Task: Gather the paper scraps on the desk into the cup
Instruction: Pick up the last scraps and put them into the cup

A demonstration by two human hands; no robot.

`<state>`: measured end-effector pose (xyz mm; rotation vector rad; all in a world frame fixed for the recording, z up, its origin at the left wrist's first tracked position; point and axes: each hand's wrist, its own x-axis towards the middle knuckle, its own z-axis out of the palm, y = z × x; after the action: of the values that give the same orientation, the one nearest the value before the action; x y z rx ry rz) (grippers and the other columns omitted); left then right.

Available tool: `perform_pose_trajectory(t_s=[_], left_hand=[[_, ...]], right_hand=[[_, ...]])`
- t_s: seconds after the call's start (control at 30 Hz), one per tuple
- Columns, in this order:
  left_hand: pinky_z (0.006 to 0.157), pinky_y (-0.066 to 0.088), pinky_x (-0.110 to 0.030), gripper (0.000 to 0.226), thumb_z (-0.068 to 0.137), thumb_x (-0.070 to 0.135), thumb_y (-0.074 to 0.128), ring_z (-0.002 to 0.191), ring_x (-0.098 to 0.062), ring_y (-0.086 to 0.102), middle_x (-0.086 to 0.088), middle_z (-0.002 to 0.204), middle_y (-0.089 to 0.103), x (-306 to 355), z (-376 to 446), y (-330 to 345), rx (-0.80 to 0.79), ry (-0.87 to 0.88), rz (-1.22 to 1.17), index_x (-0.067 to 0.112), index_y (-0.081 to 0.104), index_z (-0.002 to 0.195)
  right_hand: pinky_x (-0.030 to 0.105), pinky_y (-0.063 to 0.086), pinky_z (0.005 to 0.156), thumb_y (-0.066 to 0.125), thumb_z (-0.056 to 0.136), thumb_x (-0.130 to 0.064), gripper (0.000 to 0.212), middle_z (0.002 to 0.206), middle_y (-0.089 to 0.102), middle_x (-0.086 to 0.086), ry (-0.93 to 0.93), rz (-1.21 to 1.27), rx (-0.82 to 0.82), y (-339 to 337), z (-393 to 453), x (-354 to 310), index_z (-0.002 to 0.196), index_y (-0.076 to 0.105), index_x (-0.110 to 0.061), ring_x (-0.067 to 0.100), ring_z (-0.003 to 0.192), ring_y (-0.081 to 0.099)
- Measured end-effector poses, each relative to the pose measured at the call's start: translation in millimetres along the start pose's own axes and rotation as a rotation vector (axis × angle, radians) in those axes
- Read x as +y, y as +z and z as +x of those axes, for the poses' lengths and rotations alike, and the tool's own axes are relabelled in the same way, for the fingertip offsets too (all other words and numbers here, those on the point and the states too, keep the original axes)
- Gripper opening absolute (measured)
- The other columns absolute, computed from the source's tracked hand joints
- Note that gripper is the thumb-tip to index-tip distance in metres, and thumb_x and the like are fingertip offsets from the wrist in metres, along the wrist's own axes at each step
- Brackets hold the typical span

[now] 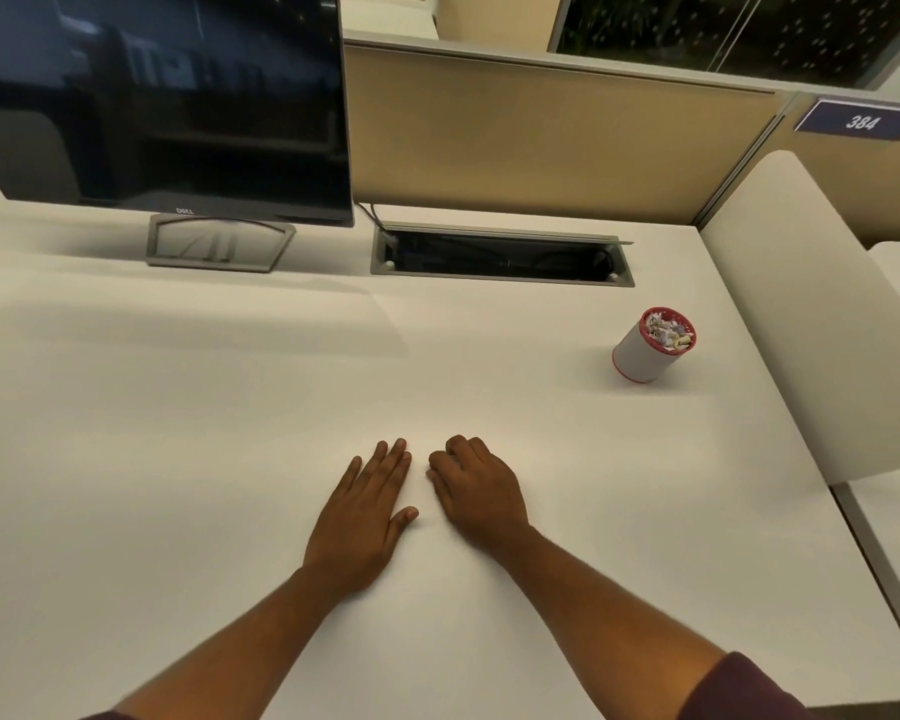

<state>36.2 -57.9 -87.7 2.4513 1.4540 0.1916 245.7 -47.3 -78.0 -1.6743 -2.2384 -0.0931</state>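
A white cup [640, 356] with a red rim stands upright at the right side of the white desk [178, 407]. Crumpled paper scraps [668, 332] fill its mouth. No loose scraps show on the desk surface. My left hand [365, 511] lies flat, palm down, fingers straight, near the desk's middle front. My right hand [476, 491] rests beside it, palm down with fingers curled under; whether anything is under them cannot be seen. Both hands are well short of the cup.
A dark monitor [162, 101] on a grey stand sits at the back left. An open cable tray [500, 257] is recessed in the desk behind centre. A tan partition [541, 137] backs the desk; a white side panel [811, 324] bounds its right edge.
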Motion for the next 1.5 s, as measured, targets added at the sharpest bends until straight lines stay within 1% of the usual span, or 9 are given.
perform_pose_trajectory(t_s=[0.23,0.63,0.8,0.87,0.93,1.07,1.2,1.37,1.5], left_hand=[[0.123,0.006,-0.034,0.062,0.104,0.051,0.025,0.154,-0.008,0.002,0.012,0.167,0.004,1,-2,0,0.013,-0.016,-0.038,0.024,0.013,0.159],[0.123,0.007,-0.034,0.064,0.104,0.054,0.023,0.153,-0.007,-0.003,0.012,0.167,0.001,5,-3,-1,0.017,-0.039,-0.008,0.024,0.01,0.159],[0.123,0.015,-0.041,0.059,0.101,0.046,0.04,0.153,-0.023,0.017,0.001,0.164,0.023,23,5,-5,0.04,-0.083,-0.039,0.02,0.034,0.153],[0.113,0.037,-0.042,0.052,0.096,0.038,0.059,0.142,-0.031,0.041,-0.004,0.152,0.046,33,12,-12,0.076,-0.101,-0.082,0.021,0.05,0.144],[0.091,0.051,-0.039,0.046,0.09,0.032,0.069,0.118,-0.029,0.058,-0.003,0.131,0.061,43,21,-20,0.103,-0.094,-0.105,0.022,0.061,0.134],[0.075,0.053,-0.037,0.039,0.092,0.023,0.067,0.106,-0.023,0.054,0.0,0.114,0.059,61,33,-24,0.066,-0.089,-0.202,0.021,0.063,0.131],[0.07,0.054,-0.038,0.02,0.092,0.014,0.065,0.1,-0.021,0.055,-0.001,0.103,0.059,68,39,-23,0.076,-0.125,-0.275,0.014,0.069,0.112],[0.069,0.05,-0.043,0.009,0.093,0.006,0.057,0.089,-0.024,0.053,-0.002,0.092,0.059,75,42,-23,0.058,-0.134,-0.241,0.009,0.064,0.089],[0.065,0.048,-0.043,0.008,0.095,0.012,0.055,0.084,-0.024,0.052,-0.001,0.09,0.056,83,36,-22,0.066,-0.115,-0.207,0.012,0.06,0.089]], right_hand=[[0.031,0.036,0.045,0.057,0.099,-0.044,0.03,0.078,0.056,-0.005,0.007,-0.102,-0.014,-14,4,34,0.077,0.059,-0.023,0.016,0.071,0.055],[0.024,0.033,0.037,0.081,0.079,-0.026,0.035,0.052,0.051,0.0,0.041,-0.087,-0.075,-26,3,40,0.056,0.056,-0.017,0.026,0.039,0.049],[0.025,0.036,0.036,0.077,0.081,-0.026,0.037,0.051,0.05,0.001,-0.149,0.045,-0.175,-29,-12,24,0.055,0.053,-0.015,0.027,0.038,0.047],[0.028,0.04,0.045,0.072,0.087,-0.029,0.038,0.052,0.055,0.002,0.025,0.156,-0.203,-33,-15,23,0.056,0.056,-0.014,0.025,0.044,0.052],[0.03,0.039,0.055,0.065,0.092,-0.034,0.043,0.051,0.053,0.0,0.398,0.361,-0.149,-36,-18,28,0.057,0.055,-0.011,0.015,0.049,0.049],[0.027,0.027,0.051,0.062,0.095,-0.032,0.055,0.048,0.027,-0.006,0.862,0.634,0.051,-48,-25,51,0.05,0.033,-0.018,0.01,0.048,0.027],[0.03,0.023,0.057,0.059,0.094,-0.031,0.049,0.059,0.028,0.0,1.144,0.813,0.096,-55,-28,69,0.055,0.031,-0.021,0.016,0.057,0.025],[0.029,0.027,0.05,0.058,0.094,-0.032,0.046,0.064,0.034,0.01,1.278,0.929,0.116,-57,-32,74,0.056,0.037,-0.018,0.021,0.057,0.03],[0.028,0.026,0.052,0.058,0.094,-0.034,0.046,0.053,0.033,-0.006,1.195,0.871,0.072,-57,-37,70,0.056,0.036,-0.018,0.015,0.052,0.029]])
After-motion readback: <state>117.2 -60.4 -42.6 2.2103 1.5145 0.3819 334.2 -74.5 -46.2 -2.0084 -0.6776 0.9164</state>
